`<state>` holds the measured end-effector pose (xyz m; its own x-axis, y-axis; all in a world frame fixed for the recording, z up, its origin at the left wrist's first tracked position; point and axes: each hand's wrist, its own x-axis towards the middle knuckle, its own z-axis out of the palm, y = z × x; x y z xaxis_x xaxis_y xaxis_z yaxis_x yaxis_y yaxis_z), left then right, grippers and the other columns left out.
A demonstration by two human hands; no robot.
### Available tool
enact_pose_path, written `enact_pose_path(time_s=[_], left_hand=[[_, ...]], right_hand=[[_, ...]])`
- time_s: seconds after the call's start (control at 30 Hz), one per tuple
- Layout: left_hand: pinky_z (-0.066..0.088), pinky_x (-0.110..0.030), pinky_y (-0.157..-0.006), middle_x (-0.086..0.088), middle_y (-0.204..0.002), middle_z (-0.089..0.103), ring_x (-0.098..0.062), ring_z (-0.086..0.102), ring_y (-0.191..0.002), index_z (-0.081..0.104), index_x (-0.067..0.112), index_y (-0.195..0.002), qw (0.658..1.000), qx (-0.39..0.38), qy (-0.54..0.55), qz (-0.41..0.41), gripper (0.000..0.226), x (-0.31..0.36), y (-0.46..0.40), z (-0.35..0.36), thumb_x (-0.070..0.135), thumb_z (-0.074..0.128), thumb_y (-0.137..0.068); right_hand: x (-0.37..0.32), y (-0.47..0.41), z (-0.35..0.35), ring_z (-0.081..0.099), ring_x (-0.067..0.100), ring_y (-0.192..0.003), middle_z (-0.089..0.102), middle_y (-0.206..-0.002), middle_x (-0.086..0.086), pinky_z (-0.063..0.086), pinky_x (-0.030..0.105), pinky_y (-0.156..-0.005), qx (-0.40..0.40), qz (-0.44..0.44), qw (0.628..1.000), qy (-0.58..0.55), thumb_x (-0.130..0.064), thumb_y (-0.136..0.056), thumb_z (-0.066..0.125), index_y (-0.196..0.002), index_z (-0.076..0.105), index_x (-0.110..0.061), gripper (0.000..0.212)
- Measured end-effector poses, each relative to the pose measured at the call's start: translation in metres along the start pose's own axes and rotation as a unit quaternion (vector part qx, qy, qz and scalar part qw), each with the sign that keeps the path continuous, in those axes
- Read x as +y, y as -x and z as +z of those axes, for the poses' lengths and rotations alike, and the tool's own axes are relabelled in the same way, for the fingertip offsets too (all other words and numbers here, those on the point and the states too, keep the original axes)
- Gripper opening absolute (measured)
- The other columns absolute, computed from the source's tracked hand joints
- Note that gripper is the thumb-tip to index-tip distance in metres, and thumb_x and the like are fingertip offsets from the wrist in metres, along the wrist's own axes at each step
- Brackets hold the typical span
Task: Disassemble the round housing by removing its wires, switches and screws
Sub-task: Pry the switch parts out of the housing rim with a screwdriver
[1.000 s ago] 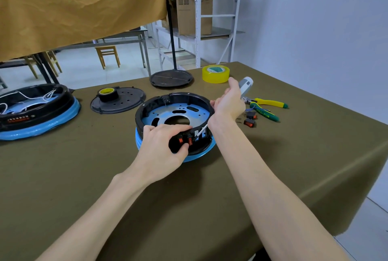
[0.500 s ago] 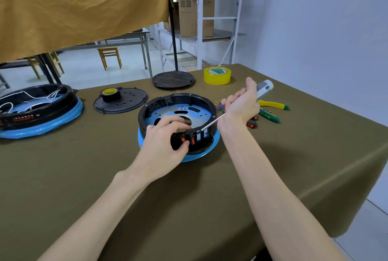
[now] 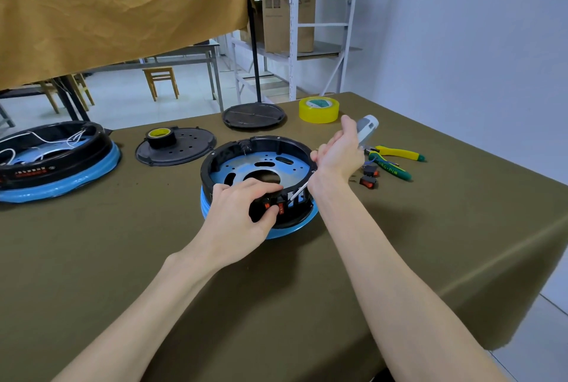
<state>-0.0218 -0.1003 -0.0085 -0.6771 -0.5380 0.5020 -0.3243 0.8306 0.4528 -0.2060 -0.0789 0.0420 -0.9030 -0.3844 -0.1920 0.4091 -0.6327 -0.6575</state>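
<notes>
- I saw the olive cloth table (image 3: 399, 258) stand before a pale wall, with grey shelving (image 3: 295, 43) behind.
- The round housing (image 3: 258, 166), black plastic on a blue rim, sat mid-table; yellow tape roll (image 3: 319, 109) lay beyond it.
- My left hand (image 3: 236, 218) pinched its near wall at the red switches (image 3: 273, 206).
- My right hand (image 3: 339, 154) gripped the screwdriver (image 3: 367, 128), handle now raised more upright than half a second before, its shaft angled into the housing's near rim.

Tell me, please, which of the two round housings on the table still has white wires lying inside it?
The far-left housing, untouched at the table's edge; white wires loop across it. The one under the left hand shows none.
</notes>
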Motion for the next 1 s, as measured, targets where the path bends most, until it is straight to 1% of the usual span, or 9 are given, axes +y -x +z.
enact_pose_path(time_s=[0.1, 0.33, 0.47, 0.57, 0.63, 0.7, 0.8, 0.87, 1.0], left_hand=[[0.033, -0.036, -0.097, 0.019, -0.114, 0.068, 0.004, 0.053, -0.098, 0.068, 0.032, -0.131, 1.0, -0.009, -0.001, 0.0, 0.039, 0.001, -0.001, -0.001, 0.02, 0.068, -0.094], [0.034, -0.039, -0.097, 0.016, -0.113, 0.07, -0.004, 0.057, -0.098, 0.069, 0.029, -0.132, 1.0, -0.007, 0.005, 0.0, 0.041, 0.001, -0.001, -0.001, 0.016, 0.068, -0.092], [0.033, -0.035, -0.097, 0.017, -0.114, 0.071, -0.001, 0.057, -0.1, 0.07, 0.029, -0.131, 1.0, 0.001, 0.005, 0.004, 0.041, 0.003, -0.001, -0.002, 0.019, 0.069, -0.092], [0.03, -0.022, -0.095, 0.019, -0.112, 0.071, 0.003, 0.055, -0.096, 0.069, 0.03, -0.132, 1.0, 0.003, 0.0, 0.012, 0.041, 0.002, 0.001, -0.004, 0.021, 0.07, -0.092], [0.028, -0.017, -0.095, 0.019, -0.113, 0.071, 0.004, 0.054, -0.094, 0.069, 0.029, -0.133, 1.0, 0.003, -0.006, 0.013, 0.041, 0.001, 0.001, -0.005, 0.022, 0.071, -0.092], [0.028, -0.016, -0.095, 0.019, -0.115, 0.071, 0.002, 0.056, -0.097, 0.069, 0.029, -0.133, 1.0, 0.005, -0.013, 0.017, 0.041, 0.001, 0.001, -0.005, 0.026, 0.07, -0.092], [0.031, -0.026, -0.099, 0.02, -0.128, 0.065, -0.001, 0.056, -0.114, 0.062, 0.034, -0.138, 0.999, 0.003, -0.028, 0.018, 0.051, 0.006, 0.003, -0.004, 0.051, 0.061, -0.09], [0.027, -0.034, -0.108, 0.024, -0.141, 0.055, 0.0, 0.047, -0.127, 0.057, 0.04, -0.14, 0.999, 0.001, -0.027, 0.016, 0.059, 0.012, 0.006, -0.002, 0.065, 0.055, -0.087], [0.02, -0.044, -0.117, 0.026, -0.129, 0.062, -0.002, 0.044, -0.134, 0.073, 0.038, -0.117, 0.999, 0.026, -0.019, 0.038, 0.048, 0.027, 0.01, 0.004, 0.07, 0.051, -0.089]], right_hand=[[0.002, -0.001, 0.004, 0.025, 0.011, -0.044, 0.033, -0.05, -0.009, 0.026, 0.025, -0.04, 0.003, 0.012, 0.999, 0.029, -0.029, -0.085, 0.072, -0.078, 0.045, -0.019, 0.03], [0.004, 0.006, 0.017, 0.039, 0.014, -0.058, 0.044, -0.067, -0.002, 0.033, 0.03, -0.056, 0.01, 0.009, 0.988, 0.153, -0.03, -0.082, 0.072, -0.077, 0.05, -0.017, 0.026], [-0.001, 0.003, 0.011, 0.032, 0.014, -0.055, 0.037, -0.066, 0.0, 0.029, 0.03, -0.052, 0.003, 0.032, 0.992, 0.122, -0.031, -0.083, 0.072, -0.079, 0.046, -0.016, 0.03], [-0.009, 0.004, 0.003, 0.038, 0.009, -0.042, 0.041, -0.05, -0.005, 0.035, 0.023, -0.044, -0.054, 0.001, 0.987, 0.154, -0.048, -0.089, 0.072, -0.083, 0.051, -0.015, 0.04], [-0.015, 0.004, -0.003, 0.042, 0.007, -0.044, 0.044, -0.05, -0.006, 0.04, 0.023, -0.051, -0.096, -0.044, 0.971, 0.216, -0.063, -0.092, 0.06, -0.078, 0.051, -0.015, 0.051], [-0.025, 0.003, -0.012, 0.048, 0.01, -0.056, 0.05, -0.06, -0.003, 0.042, 0.028, -0.06, -0.105, -0.06, 0.952, 0.281, -0.069, -0.095, 0.047, -0.075, 0.053, -0.016, 0.058], [-0.041, 0.001, -0.026, 0.05, 0.013, -0.06, 0.052, -0.07, -0.002, 0.04, 0.028, -0.053, -0.079, -0.057, 0.934, 0.343, -0.069, -0.097, 0.042, -0.079, 0.059, -0.018, 0.057], [-0.046, 0.002, -0.035, 0.052, 0.011, -0.057, 0.053, -0.073, -0.001, 0.041, 0.025, -0.048, -0.064, -0.055, 0.935, 0.345, -0.062, -0.099, 0.044, -0.084, 0.059, -0.018, 0.049], [-0.049, 0.011, -0.048, 0.048, 0.009, -0.039, 0.055, -0.066, 0.002, 0.039, 0.02, -0.038, -0.067, -0.025, 0.954, 0.292, -0.051, -0.1, 0.054, -0.093, 0.053, -0.02, 0.032]])
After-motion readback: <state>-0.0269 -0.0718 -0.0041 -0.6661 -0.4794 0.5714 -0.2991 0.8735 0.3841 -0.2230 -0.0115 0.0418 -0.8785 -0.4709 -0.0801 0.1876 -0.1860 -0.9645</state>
